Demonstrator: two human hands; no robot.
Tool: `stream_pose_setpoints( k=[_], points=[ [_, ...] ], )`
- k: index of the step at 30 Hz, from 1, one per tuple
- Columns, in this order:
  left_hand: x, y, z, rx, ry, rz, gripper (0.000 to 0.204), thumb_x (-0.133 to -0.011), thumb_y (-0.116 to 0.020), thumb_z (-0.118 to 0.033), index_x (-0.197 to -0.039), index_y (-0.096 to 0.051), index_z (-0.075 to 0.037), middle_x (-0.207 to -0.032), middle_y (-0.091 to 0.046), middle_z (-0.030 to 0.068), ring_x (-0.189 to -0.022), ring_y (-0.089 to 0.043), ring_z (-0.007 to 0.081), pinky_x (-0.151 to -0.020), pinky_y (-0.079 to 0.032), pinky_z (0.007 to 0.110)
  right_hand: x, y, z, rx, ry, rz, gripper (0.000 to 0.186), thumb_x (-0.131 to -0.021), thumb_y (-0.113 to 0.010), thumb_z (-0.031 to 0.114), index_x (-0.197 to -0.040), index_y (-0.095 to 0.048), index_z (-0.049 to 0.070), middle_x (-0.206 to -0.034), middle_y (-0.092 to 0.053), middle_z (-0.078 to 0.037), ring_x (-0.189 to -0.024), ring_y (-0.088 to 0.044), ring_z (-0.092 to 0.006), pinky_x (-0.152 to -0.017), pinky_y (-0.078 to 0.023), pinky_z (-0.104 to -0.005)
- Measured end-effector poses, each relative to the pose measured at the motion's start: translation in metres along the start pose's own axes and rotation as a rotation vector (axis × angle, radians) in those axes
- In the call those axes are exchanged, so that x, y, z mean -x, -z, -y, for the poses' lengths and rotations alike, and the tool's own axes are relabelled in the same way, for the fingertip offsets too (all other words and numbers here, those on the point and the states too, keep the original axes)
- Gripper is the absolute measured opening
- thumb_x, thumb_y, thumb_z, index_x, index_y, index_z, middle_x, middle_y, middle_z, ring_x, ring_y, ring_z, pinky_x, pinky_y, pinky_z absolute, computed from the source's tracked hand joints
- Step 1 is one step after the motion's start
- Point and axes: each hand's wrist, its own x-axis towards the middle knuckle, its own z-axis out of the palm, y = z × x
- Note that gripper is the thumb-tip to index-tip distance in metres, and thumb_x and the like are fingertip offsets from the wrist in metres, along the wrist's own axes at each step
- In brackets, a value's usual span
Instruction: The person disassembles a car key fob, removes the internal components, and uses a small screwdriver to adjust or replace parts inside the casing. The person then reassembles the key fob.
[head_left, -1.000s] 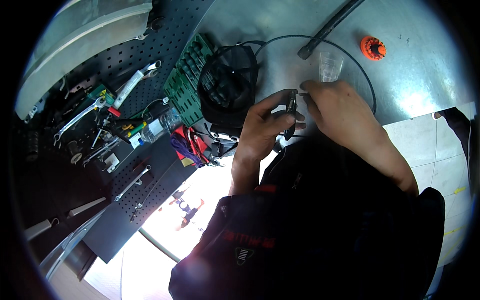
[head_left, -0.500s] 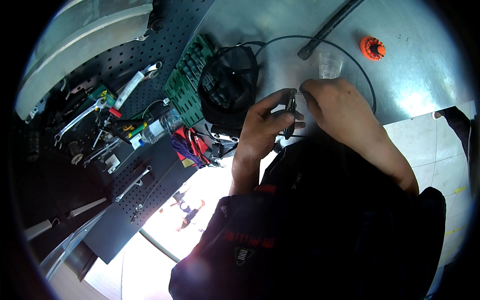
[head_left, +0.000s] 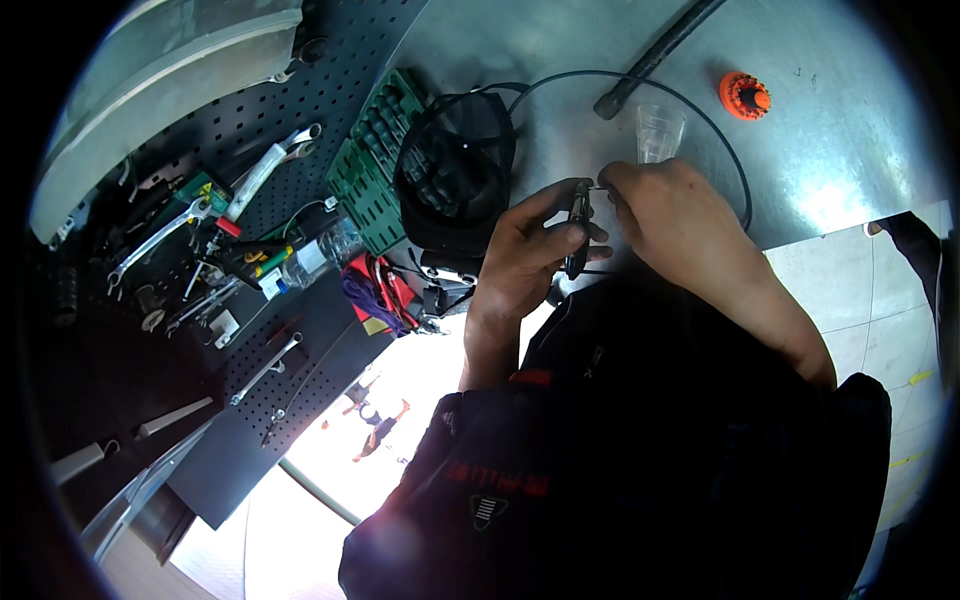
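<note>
My left hand [head_left: 515,260] is closed around a small dark metal device [head_left: 578,235], held roughly upright. My right hand [head_left: 680,220] pinches at a thin, small piece beside the device's upper end, too small to name. Just beyond my right fingers stands a clear plastic cup [head_left: 660,130]. A black cable [head_left: 700,110] loops over the steel benchtop [head_left: 820,150] around the cup. Left of my hands lies a black mesh cap-like item [head_left: 455,170], partly over a green tool tray [head_left: 365,170].
An orange round container [head_left: 745,95] and a long dark bar [head_left: 655,60] lie at the back. Wrenches [head_left: 160,240] and other tools crowd a pegboard [head_left: 340,50] at left, near a red-purple bundle [head_left: 380,295]. A person's dark-clothed leg [head_left: 910,250] shows at far right.
Both hands stay in nearly the same place, with only very slight shifts of my right fingers beside the metal device.
</note>
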Motion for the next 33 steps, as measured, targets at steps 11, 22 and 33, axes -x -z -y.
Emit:
stream_pose_setpoints(
  k=[11,22,33],
  points=[
    [-0.004,0.002,0.002,0.021,0.024,0.000,0.049,-0.083,-0.065,-0.004,-0.125,-0.045,0.012,-0.104,-0.056,0.0144,-0.090,-0.064,0.0251,-0.080,-0.056,0.042,-0.003,-0.002,-0.005,-0.071,-0.029,0.006,0.014,-0.084,-0.056,0.008,-0.096,-0.056,0.002,-0.077,-0.062,-0.020,-0.073,-0.061,-0.0403,-0.068,-0.048,-0.0476],
    [-0.009,0.006,0.007,0.024,0.050,-0.010,0.049,-0.084,-0.063,-0.003,-0.126,-0.044,0.012,-0.107,-0.055,0.0146,-0.092,-0.063,0.0259,-0.080,-0.056,0.042,-0.008,-0.008,-0.013,-0.011,-0.045,0.010,0.010,-0.081,-0.057,0.007,-0.085,-0.056,-0.001,-0.072,-0.062,-0.021,-0.072,-0.063,-0.0384,-0.063,-0.052,-0.0451],
    [-0.013,0.014,0.010,0.063,0.077,-0.021,0.048,-0.084,-0.064,-0.005,-0.127,-0.045,0.009,-0.104,-0.057,0.0122,-0.092,-0.063,0.0254,-0.080,-0.056,0.044,-0.012,-0.010,-0.016,-0.070,-0.079,0.008,0.011,-0.083,-0.059,0.012,-0.085,-0.058,0.001,-0.074,-0.062,-0.018,-0.072,-0.061,-0.0391,-0.067,-0.048,-0.0461]
  ],
)
